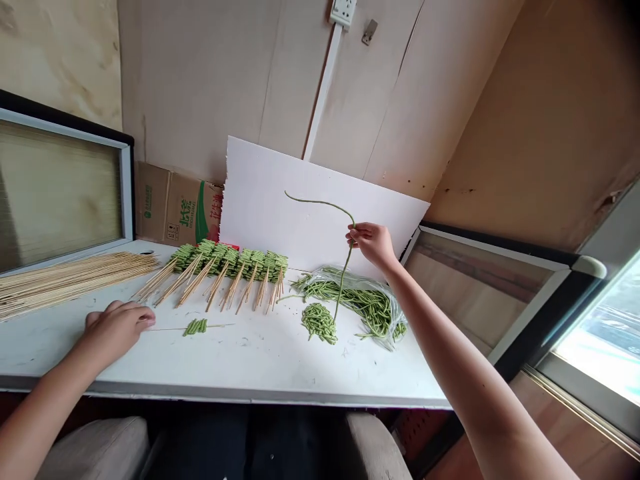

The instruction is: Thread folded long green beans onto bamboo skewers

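My right hand (370,241) pinches one long green bean (345,273) near its middle. The bean's upper end curves off to the left and its lower end hangs by a small pile of cut bean pieces (319,323). On the left, the fingers of my left hand (120,323) are closed on the end of a thin wooden skewer (165,328) lying along the table. Several short bean pieces (195,326) are threaded side by side on that skewer, with its tip showing to the right.
Behind lie stacks of finished bean skewers (227,260), handles toward me. Bare skewers (75,280) fill the table's left side. A clear plastic bag of long beans (375,307) lies at the right. A cardboard box (175,203) and a white board (300,193) stand behind the white table (240,373).
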Demonstrator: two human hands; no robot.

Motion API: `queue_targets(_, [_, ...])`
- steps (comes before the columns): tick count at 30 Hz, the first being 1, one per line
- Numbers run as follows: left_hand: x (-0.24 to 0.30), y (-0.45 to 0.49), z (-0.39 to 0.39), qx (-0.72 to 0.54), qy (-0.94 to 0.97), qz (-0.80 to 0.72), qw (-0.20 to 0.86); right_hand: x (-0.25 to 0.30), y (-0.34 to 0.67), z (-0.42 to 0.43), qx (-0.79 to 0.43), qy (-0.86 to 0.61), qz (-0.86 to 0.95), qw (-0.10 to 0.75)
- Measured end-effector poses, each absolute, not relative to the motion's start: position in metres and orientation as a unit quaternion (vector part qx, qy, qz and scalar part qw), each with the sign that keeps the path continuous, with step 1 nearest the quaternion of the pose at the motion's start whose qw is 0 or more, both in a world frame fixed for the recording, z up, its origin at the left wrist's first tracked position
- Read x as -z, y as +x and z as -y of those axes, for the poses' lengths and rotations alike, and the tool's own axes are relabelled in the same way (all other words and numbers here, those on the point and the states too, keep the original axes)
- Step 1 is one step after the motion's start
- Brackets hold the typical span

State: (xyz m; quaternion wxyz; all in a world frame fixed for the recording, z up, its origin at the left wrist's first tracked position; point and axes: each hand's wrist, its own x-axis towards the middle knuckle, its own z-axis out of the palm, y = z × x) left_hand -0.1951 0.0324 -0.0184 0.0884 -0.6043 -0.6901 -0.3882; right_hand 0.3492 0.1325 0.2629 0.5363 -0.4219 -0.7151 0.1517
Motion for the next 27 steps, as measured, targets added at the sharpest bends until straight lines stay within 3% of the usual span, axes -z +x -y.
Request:
queue_targets(3, [-0.007,-0.175,-0.026,0.339,-0.645,0.677,0.103,-0.253,0.326,-0.117,-0.182,-0.404,0.725,0.527])
queue_targets(7, [-0.062,-0.123,0.003,0.432,-0.689,0.553,0.18,-0.239,0.291,-0.092,-0.138,-0.378,0.784,0.473])
queue_targets(10, [-0.092,-0.074,0.03,0.479,-0.699,0.499,0.178,-0.226,0.262,-0.066,-0.11,-0.338,0.831,0.428])
queue_targets(18, [-0.083,-0.014,0.042,0.432,-0.759,0.475,0.109,-0.166,0.194,-0.007,-0.081,-0.218,0.906,0.354])
queue_targets(22, [-0.075,-0.021,0.034,0.432,-0.747,0.494,0.102,-0.146,0.189,-0.009,-0.183,-0.224,0.889,0.353])
queue_targets(27, [-0.078,-0.05,0.029,0.442,-0.713,0.533,0.11,-0.129,0.223,-0.025,-0.388,-0.24,0.851,0.259])
